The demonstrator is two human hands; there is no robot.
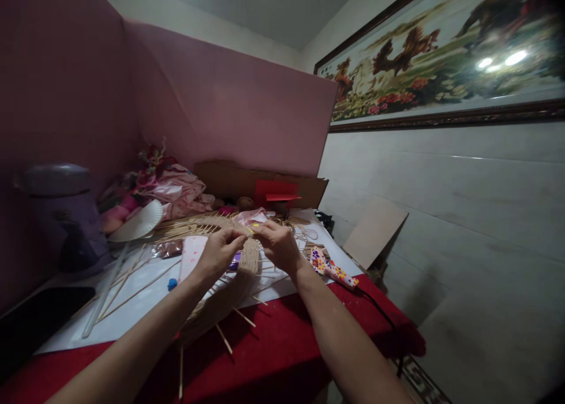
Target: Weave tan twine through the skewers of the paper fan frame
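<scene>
Mid-frame, left hand (219, 254) and right hand (277, 243) nearly pinched by yellow bit (252, 230), grip unclear; ring (249, 261) likely light, springy, best held by band, sticks (244, 317) snappable.

You can read no text, brand or number here. On the framed horse picture (397, 68), high on the right wall, you see small dark marks (325, 71) near its left end, too tiny to make out. Any print on the purple packet (235, 261) is illegible.
</scene>
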